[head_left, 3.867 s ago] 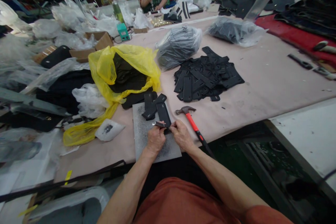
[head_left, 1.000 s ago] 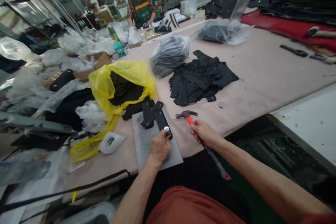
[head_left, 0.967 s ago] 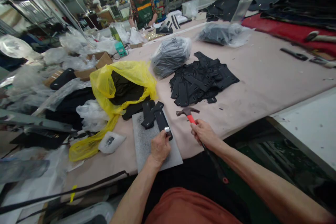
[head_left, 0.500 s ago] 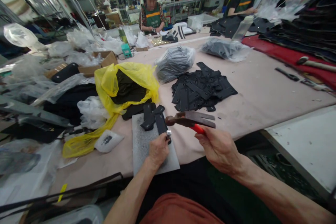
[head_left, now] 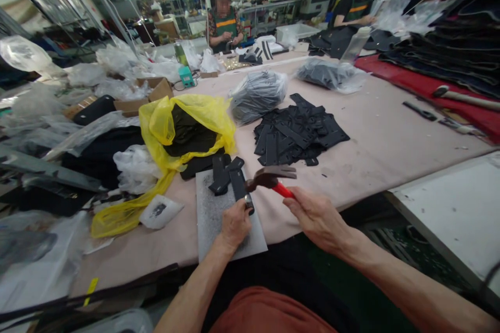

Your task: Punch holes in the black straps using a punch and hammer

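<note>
My left hand [head_left: 235,223] is closed around a small metal punch [head_left: 249,201], held upright over the end of a black strip [head_left: 238,183]. That strip and a few other black strips lie on a grey speckled board [head_left: 211,229]. In my right hand [head_left: 318,216] is a claw hammer with a red handle [head_left: 282,189]; its head [head_left: 269,174] is just above and beside the punch. Beyond the hammer lies a heap of black strips [head_left: 297,132] on the pinkish table [head_left: 375,140].
A yellow bag [head_left: 222,109] with dark pieces stands left of the heap. Clear bags [head_left: 260,94] of strips lie behind it. A second hammer [head_left: 464,98] rests on red cloth at the right. A person [head_left: 225,26] works across the table.
My right hand and the hammer have moved slightly left, bringing the hammer head closer to the punch. My left hand keeps its grip. The view has shifted a little.
</note>
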Tool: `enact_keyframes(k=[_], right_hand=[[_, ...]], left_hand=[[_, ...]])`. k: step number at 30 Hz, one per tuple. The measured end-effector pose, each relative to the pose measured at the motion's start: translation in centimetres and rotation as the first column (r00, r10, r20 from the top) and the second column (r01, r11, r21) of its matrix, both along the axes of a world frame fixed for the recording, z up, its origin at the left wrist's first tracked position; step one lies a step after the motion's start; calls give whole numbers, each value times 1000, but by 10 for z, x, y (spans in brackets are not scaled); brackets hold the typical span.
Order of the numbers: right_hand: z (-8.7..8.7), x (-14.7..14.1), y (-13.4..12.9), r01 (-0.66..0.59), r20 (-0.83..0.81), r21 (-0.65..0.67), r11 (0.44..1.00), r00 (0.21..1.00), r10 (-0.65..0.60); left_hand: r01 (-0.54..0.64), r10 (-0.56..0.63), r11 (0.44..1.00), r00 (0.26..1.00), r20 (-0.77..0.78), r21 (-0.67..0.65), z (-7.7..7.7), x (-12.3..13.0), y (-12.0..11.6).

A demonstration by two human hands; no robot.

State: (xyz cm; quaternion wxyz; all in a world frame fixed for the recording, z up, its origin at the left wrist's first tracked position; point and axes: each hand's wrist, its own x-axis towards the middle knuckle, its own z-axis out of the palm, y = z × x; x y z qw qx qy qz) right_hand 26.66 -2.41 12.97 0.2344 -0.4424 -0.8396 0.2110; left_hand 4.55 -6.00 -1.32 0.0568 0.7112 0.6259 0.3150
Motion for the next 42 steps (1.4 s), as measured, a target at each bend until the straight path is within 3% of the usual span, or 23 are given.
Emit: enact_keyframes(k=[3,6,8,11,13,17,21,26,34,36,39,40,42], right_hand=[[-36,-2,17,155,-21,-204,967,986,-163],[-82,-6,31,266,93,-320,909,964,-249],[-107,-10,34,318,220,-263,911,939,-265],[-125,-21,34,283,270,-25,959,925,-266],[-127,-32,31,225,140,54,973,963,-230],[-125,-57,22,93,-145,-79,993,984,-104],[-120,-72,13,49,-55,-125,991,997,-56],[-121,-78,12,10,86,-97,995,996,-1],[-127,-80,19,-66,6,-177,982,998,68],[-130,-82,27,6,-137,-271,963,990,-45],[-137,-88,38,213,-309,-450,868,874,-374],[-138,-90,41,235,-335,-488,841,839,-429],[-136,-91,43,189,-374,-524,830,825,-424]], left_hand=[[-5,5,1000,1000,18,6,-6,-2,-1],[2,-4,999,999,51,38,-11,-4,0],[-16,13,999,997,75,48,-14,-5,1],[-51,43,996,993,112,72,-16,-8,6],[-81,67,993,987,144,90,-15,-9,9],[-152,138,988,955,261,34,-9,-12,11],[-185,193,981,920,342,-54,-2,-13,8],[-133,149,989,928,341,-68,-3,-13,5],[-95,82,994,970,230,46,-14,-10,3],[-97,84,994,976,202,55,-15,-9,2],[-72,68,997,985,156,18,-16,-9,1],[-68,65,998,986,154,9,-16,-9,1],[-81,78,997,982,173,11,-17,-10,1]])
